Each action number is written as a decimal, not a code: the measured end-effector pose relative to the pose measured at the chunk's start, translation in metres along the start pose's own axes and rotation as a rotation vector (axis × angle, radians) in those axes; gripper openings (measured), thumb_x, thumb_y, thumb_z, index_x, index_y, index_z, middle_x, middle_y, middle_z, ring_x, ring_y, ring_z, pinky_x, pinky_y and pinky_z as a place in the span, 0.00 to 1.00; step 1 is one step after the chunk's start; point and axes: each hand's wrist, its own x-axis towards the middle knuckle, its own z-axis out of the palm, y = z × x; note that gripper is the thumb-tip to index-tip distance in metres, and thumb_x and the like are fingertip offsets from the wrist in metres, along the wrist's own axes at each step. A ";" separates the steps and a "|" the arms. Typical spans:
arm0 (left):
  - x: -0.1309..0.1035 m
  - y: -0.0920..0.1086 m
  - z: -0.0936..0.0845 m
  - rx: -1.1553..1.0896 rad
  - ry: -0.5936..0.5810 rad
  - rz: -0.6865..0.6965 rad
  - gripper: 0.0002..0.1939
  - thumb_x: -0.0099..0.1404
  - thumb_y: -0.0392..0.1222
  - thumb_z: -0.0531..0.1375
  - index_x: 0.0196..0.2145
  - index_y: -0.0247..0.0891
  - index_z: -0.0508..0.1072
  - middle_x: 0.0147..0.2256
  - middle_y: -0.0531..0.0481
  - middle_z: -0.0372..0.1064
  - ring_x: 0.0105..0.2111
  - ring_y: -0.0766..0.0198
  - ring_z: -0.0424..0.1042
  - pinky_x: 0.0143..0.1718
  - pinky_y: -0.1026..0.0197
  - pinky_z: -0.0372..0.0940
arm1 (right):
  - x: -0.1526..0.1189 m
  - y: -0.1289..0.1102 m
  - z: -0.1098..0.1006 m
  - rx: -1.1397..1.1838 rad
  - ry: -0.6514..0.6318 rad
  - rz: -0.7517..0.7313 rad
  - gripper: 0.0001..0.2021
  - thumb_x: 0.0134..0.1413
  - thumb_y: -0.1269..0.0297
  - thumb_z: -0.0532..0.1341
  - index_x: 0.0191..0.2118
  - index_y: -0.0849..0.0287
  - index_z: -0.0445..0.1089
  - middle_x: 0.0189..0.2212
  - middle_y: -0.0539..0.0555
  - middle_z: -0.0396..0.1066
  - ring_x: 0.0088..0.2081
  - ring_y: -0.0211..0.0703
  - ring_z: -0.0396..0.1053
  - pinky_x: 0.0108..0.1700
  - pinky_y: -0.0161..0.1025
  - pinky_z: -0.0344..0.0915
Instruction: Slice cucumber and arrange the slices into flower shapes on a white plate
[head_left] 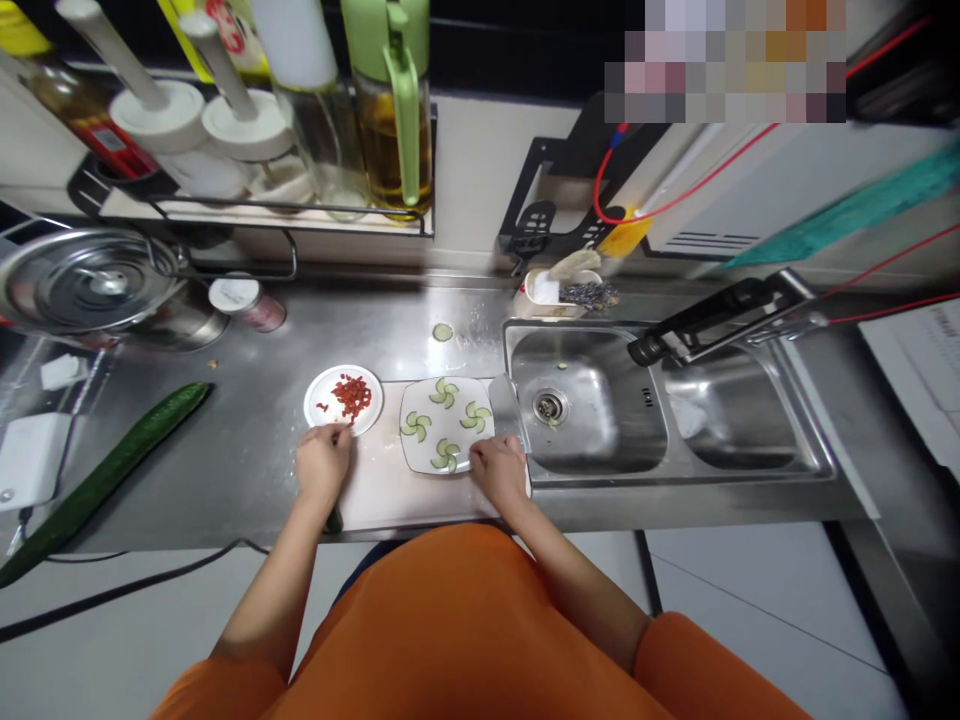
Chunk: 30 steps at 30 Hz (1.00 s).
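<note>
My left hand (322, 465) is closed in a pinch at the near rim of a small round white plate (313, 405); whatever is between its fingertips is too small to make out. Chopped red bits (352, 397) lie on that plate. My right hand (499, 470) has its fingers closed at the near right corner of a white square plate (445, 428). Several pinwheels of cucumber slices (444, 393) are laid out on it. Beneath sits a pale cutting board (390, 500), with a broad knife blade (510, 405) at its right. A dark green cucumber end (334, 519) shows beside my left wrist.
A whole cucumber (120, 470) lies at left, near a lidded pot (97, 285) and a small jar (251, 302). One cucumber slice (443, 331) rests behind the plates. The double sink (592, 400) is to the right. Above hangs a rack (300, 215) of seasoning jars and bottles.
</note>
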 end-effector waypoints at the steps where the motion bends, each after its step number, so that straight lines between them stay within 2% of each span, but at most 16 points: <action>1: -0.004 0.002 -0.001 -0.024 -0.005 0.005 0.15 0.60 0.45 0.52 0.33 0.37 0.77 0.33 0.43 0.74 0.34 0.56 0.71 0.39 0.57 0.63 | 0.001 -0.001 0.000 0.005 -0.006 -0.004 0.11 0.59 0.63 0.55 0.35 0.53 0.75 0.35 0.53 0.72 0.43 0.46 0.59 0.34 0.37 0.47; 4: -0.013 0.014 0.002 -0.137 -0.049 0.061 0.13 0.59 0.45 0.54 0.32 0.39 0.77 0.32 0.47 0.75 0.34 0.60 0.71 0.39 0.60 0.64 | 0.004 -0.007 0.002 0.026 -0.017 -0.028 0.11 0.60 0.63 0.54 0.37 0.53 0.75 0.36 0.52 0.72 0.43 0.45 0.59 0.35 0.38 0.48; 8: -0.017 0.041 0.015 -0.297 -0.123 0.273 0.10 0.60 0.42 0.55 0.32 0.40 0.76 0.34 0.49 0.75 0.34 0.63 0.71 0.40 0.62 0.64 | 0.013 -0.022 0.006 0.039 -0.019 -0.069 0.12 0.60 0.61 0.54 0.38 0.53 0.74 0.37 0.53 0.72 0.45 0.47 0.58 0.37 0.38 0.49; 10: -0.015 0.053 0.022 -0.312 -0.129 0.376 0.09 0.60 0.40 0.55 0.31 0.40 0.76 0.34 0.49 0.75 0.35 0.62 0.71 0.41 0.61 0.64 | 0.019 -0.030 0.008 0.046 -0.019 -0.099 0.12 0.61 0.61 0.53 0.37 0.53 0.74 0.37 0.53 0.72 0.46 0.47 0.57 0.37 0.39 0.49; 13: -0.013 0.064 0.030 -0.294 -0.131 0.449 0.09 0.61 0.39 0.55 0.32 0.39 0.76 0.33 0.47 0.74 0.35 0.60 0.70 0.41 0.59 0.64 | 0.029 -0.040 0.012 0.061 -0.014 -0.131 0.11 0.61 0.61 0.53 0.38 0.53 0.74 0.37 0.53 0.72 0.47 0.48 0.56 0.38 0.39 0.49; 16: -0.012 0.068 0.034 -0.289 -0.141 0.444 0.09 0.61 0.40 0.55 0.32 0.39 0.75 0.31 0.47 0.73 0.35 0.59 0.70 0.40 0.59 0.63 | 0.038 -0.047 0.016 0.075 -0.013 -0.142 0.11 0.61 0.61 0.54 0.39 0.53 0.74 0.38 0.54 0.72 0.47 0.49 0.55 0.38 0.40 0.49; 23: -0.019 0.070 0.039 -0.277 -0.098 0.304 0.10 0.61 0.42 0.56 0.27 0.39 0.74 0.29 0.47 0.73 0.31 0.61 0.69 0.37 0.60 0.61 | 0.051 -0.055 0.020 0.100 -0.037 -0.164 0.11 0.61 0.60 0.54 0.38 0.54 0.74 0.38 0.54 0.72 0.46 0.49 0.55 0.38 0.40 0.49; 30: -0.021 0.072 0.044 -0.263 -0.044 0.318 0.11 0.62 0.41 0.55 0.25 0.38 0.73 0.28 0.47 0.73 0.30 0.61 0.68 0.39 0.59 0.60 | 0.051 -0.060 0.024 0.083 -0.043 -0.217 0.12 0.62 0.59 0.53 0.39 0.51 0.73 0.38 0.53 0.71 0.46 0.49 0.54 0.38 0.40 0.48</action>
